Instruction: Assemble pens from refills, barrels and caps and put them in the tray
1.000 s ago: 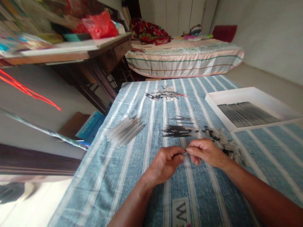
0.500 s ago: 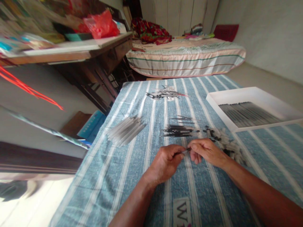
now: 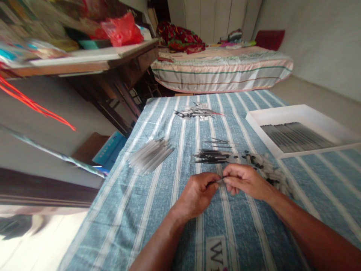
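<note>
My left hand (image 3: 196, 195) is closed around a slim pen (image 3: 220, 181), only a short grey length of which shows between my hands. Thumb and fingers of my right hand (image 3: 246, 181) pinch its dark right end. Just beyond my hands lies a stack of thin black refills (image 3: 213, 156). Right of it, partly behind my right wrist, is a heap of clear pen caps (image 3: 267, 169) with black ends. A bundle of translucent grey pen barrels (image 3: 150, 155) lies to the left.
A white box (image 3: 278, 150) holding rows of pens stands at the right. Farther back is a loose pile of thin dark pieces (image 3: 199, 111). Everything lies on a blue striped cloth (image 3: 135, 218). A desk (image 3: 79, 62) stands left, a bed (image 3: 222, 69) behind.
My right hand has shifted slightly at the pen's end, its thumb and fingers now set a little differently. My left hand stays nearly still.
</note>
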A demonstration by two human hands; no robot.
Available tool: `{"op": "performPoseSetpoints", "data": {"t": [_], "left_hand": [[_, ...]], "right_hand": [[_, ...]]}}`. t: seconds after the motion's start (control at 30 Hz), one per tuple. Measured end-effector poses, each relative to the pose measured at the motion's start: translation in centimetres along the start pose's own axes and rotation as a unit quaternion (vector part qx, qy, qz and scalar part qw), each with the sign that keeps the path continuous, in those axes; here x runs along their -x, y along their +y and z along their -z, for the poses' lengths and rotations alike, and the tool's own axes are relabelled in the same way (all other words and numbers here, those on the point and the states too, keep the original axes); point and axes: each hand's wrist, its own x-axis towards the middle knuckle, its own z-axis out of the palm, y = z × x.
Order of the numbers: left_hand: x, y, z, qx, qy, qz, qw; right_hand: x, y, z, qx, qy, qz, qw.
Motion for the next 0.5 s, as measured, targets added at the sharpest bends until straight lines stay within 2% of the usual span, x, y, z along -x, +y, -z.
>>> {"op": "performPoseSetpoints", "data": {"t": [0.17,0.3,0.43,0.5], "left_hand": [[0.08,-0.12,-0.05,0.005,0.003,-0.005,1.000],[0.03,-0.14,-0.12,-0.003,0.006,-0.003,1.000],[0.01,-0.18,-0.20,-0.001,0.010,-0.008,1.000],[0.02,-0.27,-0.25,-0.006,0.011,-0.006,1.000]], "right_hand": [[0.01,-0.18,-0.11,0.024,0.011,-0.033,0.999],[0.00,-0.28,-0.05,0.025,0.025,0.004,0.999],[-0.04,-0.37,-0.03,0.038,0.023,-0.046,0.998],[-0.05,-0.38,-0.07,0.020,0.023,-0.028,0.999]]}}
